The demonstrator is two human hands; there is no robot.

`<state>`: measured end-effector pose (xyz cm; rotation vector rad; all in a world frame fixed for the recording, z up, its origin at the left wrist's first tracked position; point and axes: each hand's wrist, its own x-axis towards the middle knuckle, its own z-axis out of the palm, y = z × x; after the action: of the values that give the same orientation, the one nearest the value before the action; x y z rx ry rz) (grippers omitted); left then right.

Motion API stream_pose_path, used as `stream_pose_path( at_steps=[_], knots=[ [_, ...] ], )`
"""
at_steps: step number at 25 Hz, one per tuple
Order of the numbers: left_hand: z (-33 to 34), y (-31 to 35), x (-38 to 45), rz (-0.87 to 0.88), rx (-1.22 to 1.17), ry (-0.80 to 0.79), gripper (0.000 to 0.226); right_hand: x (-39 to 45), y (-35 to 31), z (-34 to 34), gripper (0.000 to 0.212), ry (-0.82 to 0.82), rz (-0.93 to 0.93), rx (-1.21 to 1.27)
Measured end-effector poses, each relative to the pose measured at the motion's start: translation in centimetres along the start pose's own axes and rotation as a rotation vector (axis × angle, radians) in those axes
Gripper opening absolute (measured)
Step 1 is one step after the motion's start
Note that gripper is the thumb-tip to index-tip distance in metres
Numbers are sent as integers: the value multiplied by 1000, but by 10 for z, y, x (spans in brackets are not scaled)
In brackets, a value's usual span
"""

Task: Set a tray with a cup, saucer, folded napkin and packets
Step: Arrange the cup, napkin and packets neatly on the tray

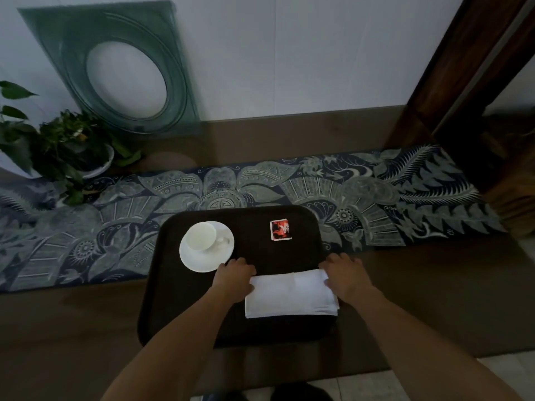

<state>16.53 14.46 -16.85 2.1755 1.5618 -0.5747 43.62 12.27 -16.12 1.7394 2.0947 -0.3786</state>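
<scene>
Folded napkin (291, 293) lies on the near half of the dark tray (173, 314), a hand at each end.

The left hand (234, 280) and right hand (346, 277) grip its far corners, fingers curled. Cup (201, 235) on saucer (202, 260) sits far left, red packet (280, 229) far right, bare tray between; patterned runner (376, 195) beyond.

both hands (236, 277) (346, 274) seemingly hold the folded napkin (291, 293) on the tray (173, 285).
</scene>
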Motion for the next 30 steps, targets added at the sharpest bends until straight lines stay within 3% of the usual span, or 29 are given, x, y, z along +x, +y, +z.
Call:
stream_pose_path(
  at_steps=[11, 18, 26, 30],
  knots=[
    [23, -5, -12, -129, -362, 119, 18, 4, -16, -4, 23, 120, 25, 157],
    [38, -63, -33, -254, -666, 129, 14, 18, -75, -11, 17, -2, -5, 332],
    [53, -113, -49, -401, -736, 271, 17, 30, -126, -6, 19, 92, 20, 391],
    [59, -113, -50, -418, -682, 328, 18, 29, -132, 0, 28, 134, 60, 305]
  ],
)
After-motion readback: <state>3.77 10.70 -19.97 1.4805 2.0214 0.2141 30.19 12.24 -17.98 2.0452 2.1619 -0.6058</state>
